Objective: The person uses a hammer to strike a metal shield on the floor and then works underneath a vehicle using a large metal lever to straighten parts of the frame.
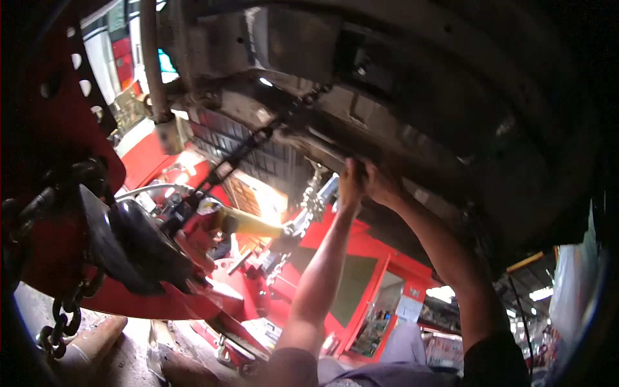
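Observation:
Both my arms reach up to the dark, worn underside of a vehicle body [412,122]. My left hand [350,186] and my right hand [383,186] are side by side, close together, against a long metal rail [329,143] on it. The fingers of both look closed; what lies between them is hidden in shadow. Left of my hands, a taut dark chain [242,152] slants from the underside down to a red machine. Nearer my left hand hangs a slack, bright chain [312,203].
At the left stands a red steel frame [132,303] with a black round part [122,242] and a heavy hanging chain [61,326]. A yellow cylinder [251,223] lies beyond it. Behind my arms is a red cabinet or doorway [380,297]. Translucent plastic sheeting [574,284] hangs at the right.

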`<state>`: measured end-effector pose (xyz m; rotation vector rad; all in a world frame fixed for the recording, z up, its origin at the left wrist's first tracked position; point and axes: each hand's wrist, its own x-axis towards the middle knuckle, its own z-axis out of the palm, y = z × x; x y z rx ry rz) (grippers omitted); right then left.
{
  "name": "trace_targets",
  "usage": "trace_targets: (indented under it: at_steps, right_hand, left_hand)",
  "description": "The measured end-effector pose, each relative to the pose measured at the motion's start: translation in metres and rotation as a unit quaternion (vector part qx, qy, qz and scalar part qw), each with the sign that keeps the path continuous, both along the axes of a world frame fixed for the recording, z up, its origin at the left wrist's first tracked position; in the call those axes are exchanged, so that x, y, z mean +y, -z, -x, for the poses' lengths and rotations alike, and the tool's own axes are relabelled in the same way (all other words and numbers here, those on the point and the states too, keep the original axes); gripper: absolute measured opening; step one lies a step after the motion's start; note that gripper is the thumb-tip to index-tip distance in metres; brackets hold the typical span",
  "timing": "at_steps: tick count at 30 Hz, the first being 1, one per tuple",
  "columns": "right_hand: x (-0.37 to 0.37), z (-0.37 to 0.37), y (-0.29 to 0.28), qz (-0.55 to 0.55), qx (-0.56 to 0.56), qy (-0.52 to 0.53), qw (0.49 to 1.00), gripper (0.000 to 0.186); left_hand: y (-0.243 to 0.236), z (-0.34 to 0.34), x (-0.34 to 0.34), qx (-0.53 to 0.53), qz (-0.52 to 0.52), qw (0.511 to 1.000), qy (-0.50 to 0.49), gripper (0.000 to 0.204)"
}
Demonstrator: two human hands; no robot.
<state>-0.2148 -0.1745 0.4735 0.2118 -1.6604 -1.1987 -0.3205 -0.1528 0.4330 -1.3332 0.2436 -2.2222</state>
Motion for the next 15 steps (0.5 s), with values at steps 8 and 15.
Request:
trace_targets:
  at_steps: [8,15]
  right_hand:
    - [-0.028,-0.021,0.053,-0.226,-0.098,0.021,0.969,0.031]
    - [-0.036,-0.036,0.023,-0.231,-0.033,0.066,0.97,0.026]
  left_hand:
    - [0.072,-0.034,-0.007,-0.183,-0.21,0.959,-0.055,0.039]
    - [0.02,-0.042,-0.028,-0.225,-0.153,0.953,-0.131,0.048]
